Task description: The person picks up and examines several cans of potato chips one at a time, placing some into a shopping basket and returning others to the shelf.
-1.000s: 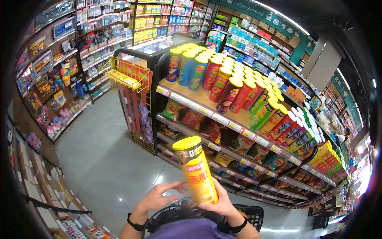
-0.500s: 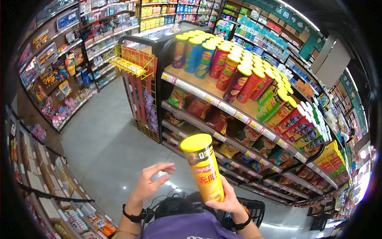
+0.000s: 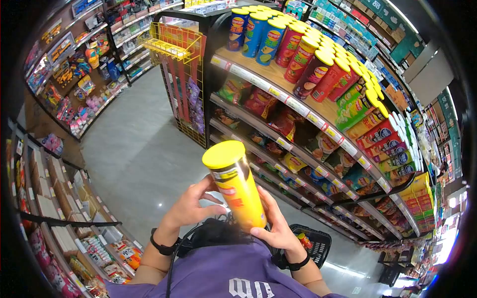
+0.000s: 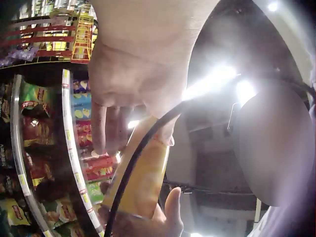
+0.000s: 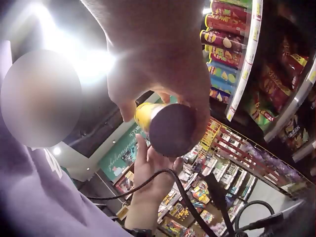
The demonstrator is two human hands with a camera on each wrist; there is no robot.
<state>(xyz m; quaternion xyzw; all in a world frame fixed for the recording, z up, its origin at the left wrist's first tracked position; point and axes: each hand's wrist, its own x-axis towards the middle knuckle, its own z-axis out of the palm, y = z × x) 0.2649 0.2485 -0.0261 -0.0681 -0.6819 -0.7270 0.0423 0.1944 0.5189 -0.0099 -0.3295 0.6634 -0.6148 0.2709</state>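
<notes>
A yellow chip canister (image 3: 238,196) with a bright yellow lid is tilted in front of the purple shirt, its lid up and to the left. My right hand (image 3: 278,226) grips its lower right side, thumb across the front near the base. Close at the canister's left side is my left hand (image 3: 191,208), its fingers extended toward the upper part and partly hidden behind it. The left wrist view has the canister (image 4: 140,175) between the loosely spread left fingers and thumb. From the right wrist, the canister's dark round base (image 5: 173,131) faces the camera.
A shelf unit (image 3: 303,111) holds rows of chip canisters on top and bagged snacks below. At its end hangs a yellow wire rack (image 3: 174,47). A black shopping basket (image 3: 320,243) is at the lower right. Stocked shelving (image 3: 54,198) runs along the left.
The canister has shifted up and left and leans more, its lid tipped more toward the camera. My left hand has come in beside it. The shelves sit higher in view as the head tilts down.
</notes>
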